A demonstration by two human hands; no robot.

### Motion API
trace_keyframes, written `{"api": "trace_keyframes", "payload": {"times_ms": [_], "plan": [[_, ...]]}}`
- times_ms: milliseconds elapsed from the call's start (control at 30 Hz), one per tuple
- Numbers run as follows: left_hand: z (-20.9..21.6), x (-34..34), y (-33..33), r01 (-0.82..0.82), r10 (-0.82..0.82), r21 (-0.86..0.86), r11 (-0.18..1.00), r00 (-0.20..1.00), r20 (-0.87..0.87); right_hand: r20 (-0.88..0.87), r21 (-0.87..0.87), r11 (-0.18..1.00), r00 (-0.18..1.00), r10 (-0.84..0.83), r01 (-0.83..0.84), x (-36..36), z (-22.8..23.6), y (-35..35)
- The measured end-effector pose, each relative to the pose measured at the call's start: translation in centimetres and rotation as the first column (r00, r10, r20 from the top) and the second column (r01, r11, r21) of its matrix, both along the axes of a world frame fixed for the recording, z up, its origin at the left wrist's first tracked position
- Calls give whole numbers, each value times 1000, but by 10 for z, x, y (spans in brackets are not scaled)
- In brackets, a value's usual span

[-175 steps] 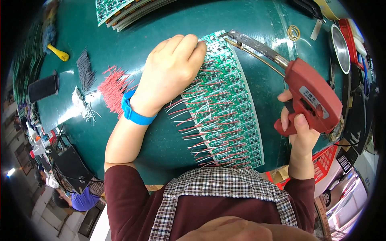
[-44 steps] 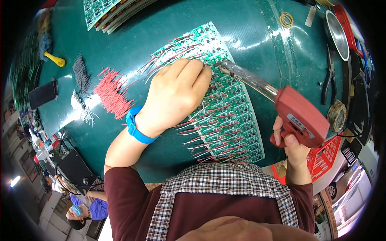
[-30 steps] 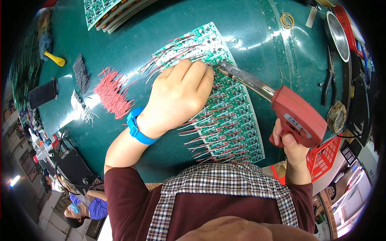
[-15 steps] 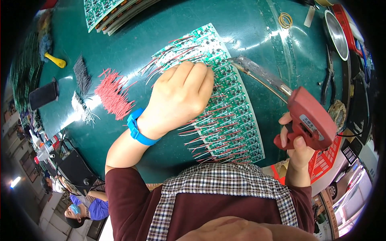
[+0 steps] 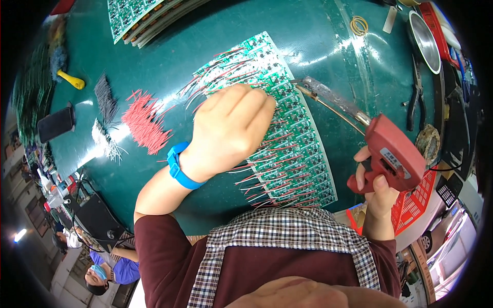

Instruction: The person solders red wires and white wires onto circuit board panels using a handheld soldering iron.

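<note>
A panel of green circuit boards [image 5: 311, 154] lies on the table in front of me, with red, black and white wires sticking out along its left side. My left hand [image 5: 233, 126], wearing a blue wrist strap [image 5: 179, 167], is closed over the panel's middle. Its fingertips are hidden beneath it, so what they pinch does not show. In my right hand [image 5: 377, 190] is a red soldering gun [image 5: 393, 151]. Its long tip points left, to the panel's right edge near my left fingers, and a thin metal guide runs alongside.
Piles of red wires [image 5: 144, 123], dark wires [image 5: 106, 97] and white wires [image 5: 104, 139] lie left, near a phone [image 5: 55, 123] and a yellow-handled brush [image 5: 72, 80]. Stacked boards [image 5: 133, 18] stand at the back. Pliers [image 5: 417, 97] and a metal bowl [image 5: 425, 41] are right. Another person [image 5: 110, 269] sits far left.
My left hand has shifted slightly right and toward me over the panel. The soldering gun has barely moved, its tip staying by the panel's right edge. The whole view has turned a little.
</note>
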State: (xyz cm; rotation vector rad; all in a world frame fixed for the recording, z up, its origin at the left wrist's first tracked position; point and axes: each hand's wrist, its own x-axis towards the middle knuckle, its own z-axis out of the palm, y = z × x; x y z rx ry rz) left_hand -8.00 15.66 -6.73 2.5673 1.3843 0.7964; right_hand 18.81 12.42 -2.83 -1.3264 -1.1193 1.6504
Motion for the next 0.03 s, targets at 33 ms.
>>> {"api": "trace_keyframes", "payload": {"times_ms": [33], "plan": [[1,3,-3,7,-9,-41,999,999,-38,1,-1,1000,1000,0,0,0,0,0]]}}
